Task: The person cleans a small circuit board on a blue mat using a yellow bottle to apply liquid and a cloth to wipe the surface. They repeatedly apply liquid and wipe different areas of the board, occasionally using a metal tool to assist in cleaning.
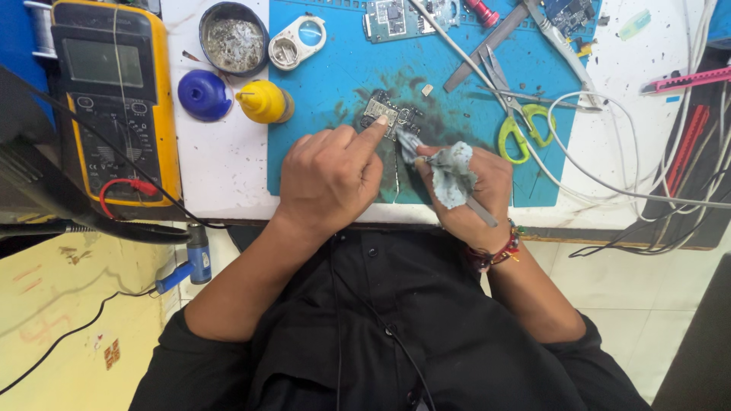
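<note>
A small dark circuit board (390, 116) lies on a stained blue work mat (335, 76). My left hand (331, 173) rests on the mat with its forefinger stretched out and pressing on the board's near edge. My right hand (466, 194) is closed around a thin grey tool and a pale grey-blue rag (453, 173). The rag-wrapped tip touches the mat just right of the board.
A yellow multimeter (114, 99) with red and black leads sits at the left. Behind the hands are a blue cap (204, 94), a yellow bottle (263, 102), a round tin (233, 36), a green-handled pair of scissors (518, 122), a second circuit board (396, 18) and white cables (609, 183).
</note>
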